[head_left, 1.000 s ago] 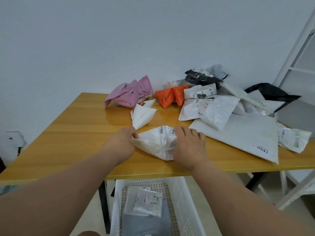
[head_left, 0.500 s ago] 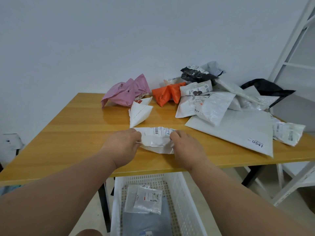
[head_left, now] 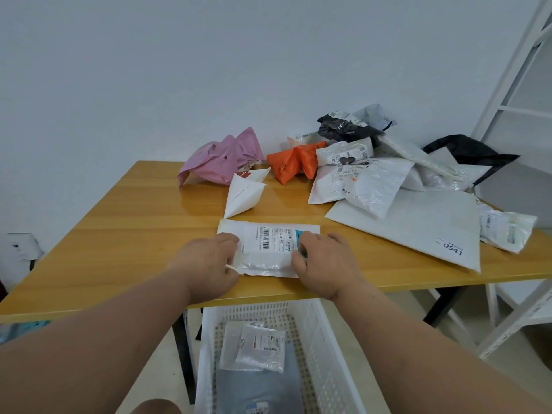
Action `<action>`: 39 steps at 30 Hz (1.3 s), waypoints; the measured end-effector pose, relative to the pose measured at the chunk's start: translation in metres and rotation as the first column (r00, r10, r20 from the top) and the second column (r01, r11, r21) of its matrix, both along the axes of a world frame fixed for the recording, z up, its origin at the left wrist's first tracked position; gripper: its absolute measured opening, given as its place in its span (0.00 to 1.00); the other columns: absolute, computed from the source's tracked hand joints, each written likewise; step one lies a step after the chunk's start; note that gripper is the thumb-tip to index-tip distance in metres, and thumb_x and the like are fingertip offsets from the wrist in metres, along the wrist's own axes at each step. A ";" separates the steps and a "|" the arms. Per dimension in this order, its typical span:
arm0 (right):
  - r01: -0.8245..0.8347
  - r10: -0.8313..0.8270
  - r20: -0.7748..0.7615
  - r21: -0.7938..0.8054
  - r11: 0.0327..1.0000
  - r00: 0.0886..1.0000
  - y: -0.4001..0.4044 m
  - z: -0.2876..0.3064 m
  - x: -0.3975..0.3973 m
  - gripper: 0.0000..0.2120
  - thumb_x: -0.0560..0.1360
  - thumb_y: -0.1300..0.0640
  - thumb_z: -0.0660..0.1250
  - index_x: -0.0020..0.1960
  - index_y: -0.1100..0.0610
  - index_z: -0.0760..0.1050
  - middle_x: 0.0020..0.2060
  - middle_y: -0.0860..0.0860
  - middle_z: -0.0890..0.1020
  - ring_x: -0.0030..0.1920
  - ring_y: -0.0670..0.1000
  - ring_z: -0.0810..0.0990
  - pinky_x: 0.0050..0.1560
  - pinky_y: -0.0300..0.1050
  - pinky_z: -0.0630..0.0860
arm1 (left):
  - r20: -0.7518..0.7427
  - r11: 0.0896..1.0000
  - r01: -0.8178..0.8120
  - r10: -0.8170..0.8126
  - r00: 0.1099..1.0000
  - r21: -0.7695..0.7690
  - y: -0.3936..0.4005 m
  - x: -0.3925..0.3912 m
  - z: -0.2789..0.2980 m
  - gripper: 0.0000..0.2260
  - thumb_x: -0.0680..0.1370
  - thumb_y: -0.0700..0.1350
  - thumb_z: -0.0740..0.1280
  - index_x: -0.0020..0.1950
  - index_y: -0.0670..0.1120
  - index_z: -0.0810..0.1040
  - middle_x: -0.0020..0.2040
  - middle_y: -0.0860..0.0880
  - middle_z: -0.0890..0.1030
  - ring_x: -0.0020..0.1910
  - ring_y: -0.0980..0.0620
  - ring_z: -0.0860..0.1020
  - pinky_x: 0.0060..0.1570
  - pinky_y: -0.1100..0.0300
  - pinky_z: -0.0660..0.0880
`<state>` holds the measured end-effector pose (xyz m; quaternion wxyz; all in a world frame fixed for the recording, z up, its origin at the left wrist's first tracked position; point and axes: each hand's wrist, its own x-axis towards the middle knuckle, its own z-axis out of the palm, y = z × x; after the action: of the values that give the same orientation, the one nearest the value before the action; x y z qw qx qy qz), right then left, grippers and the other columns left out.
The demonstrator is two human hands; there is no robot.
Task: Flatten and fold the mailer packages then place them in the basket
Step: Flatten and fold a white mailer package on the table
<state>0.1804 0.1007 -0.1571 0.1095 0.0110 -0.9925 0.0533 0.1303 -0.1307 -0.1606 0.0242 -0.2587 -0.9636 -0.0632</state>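
Change: a second ago the white mailer [head_left: 268, 249] was a puffed, bunched lump held between both hands; half a second ago it was partly pressed down; now it lies spread out and nearly flat, label up.
Meaning: by my reading the flattening of this piece is almost done and the fold comes next; nothing is folded yet.
Mailer position: on the wooden surface [head_left: 119, 249], close to its near edge, directly above the white basket [head_left: 325, 339] on the floor.
Left hand [head_left: 206, 264]: sits on the mailer's left end; its fingers [head_left: 230, 240] are curled and seem to pinch that edge, thumb below.
Right hand [head_left: 325, 264]: sits on the right end; fingers bent over the label's corner, holding the plastic down, apparently gripping it.
Basket contents: a few flat packets already lie inside.
Left to do: a pile of crumpled bags, pink [head_left: 221, 159], orange [head_left: 294, 162], black and white, waits at the far side.
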 end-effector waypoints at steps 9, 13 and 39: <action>0.030 -0.030 0.062 -0.005 1.000 0.998 -0.019 -0.007 -0.018 0.25 0.79 0.48 0.53 0.76 0.48 0.60 0.71 0.51 0.65 0.68 0.55 0.65 0.67 0.54 0.67 | 0.097 0.992 -0.022 0.034 0.995 -0.122 0.027 -0.008 0.002 0.23 0.84 0.57 0.46 0.79 0.59 0.51 0.80 0.55 0.52 0.73 0.45 0.63 0.70 0.49 0.63; -0.019 0.024 0.179 -0.030 0.999 0.984 -0.021 -0.016 -0.022 0.28 0.82 0.50 0.50 0.80 0.48 0.48 0.80 0.49 0.47 0.79 0.53 0.45 0.77 0.54 0.46 | 0.105 0.982 -0.059 0.079 0.991 -0.178 0.033 -0.013 0.000 0.25 0.84 0.58 0.46 0.80 0.55 0.49 0.80 0.54 0.54 0.72 0.45 0.62 0.69 0.49 0.64; 0.014 -0.008 0.274 -0.019 1.000 0.962 -0.026 -0.040 -0.030 0.32 0.81 0.37 0.41 0.80 0.52 0.43 0.80 0.52 0.43 0.79 0.52 0.40 0.78 0.56 0.40 | 0.173 0.977 -0.099 0.132 0.976 -0.187 0.050 -0.020 -0.030 0.28 0.83 0.59 0.41 0.80 0.48 0.38 0.80 0.49 0.39 0.79 0.48 0.39 0.77 0.47 0.40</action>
<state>0.1499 0.0748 -0.1966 -0.0283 -0.0032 -0.9975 0.0641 0.1099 -0.0808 -0.1906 -0.0847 -0.1962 -0.9769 0.0003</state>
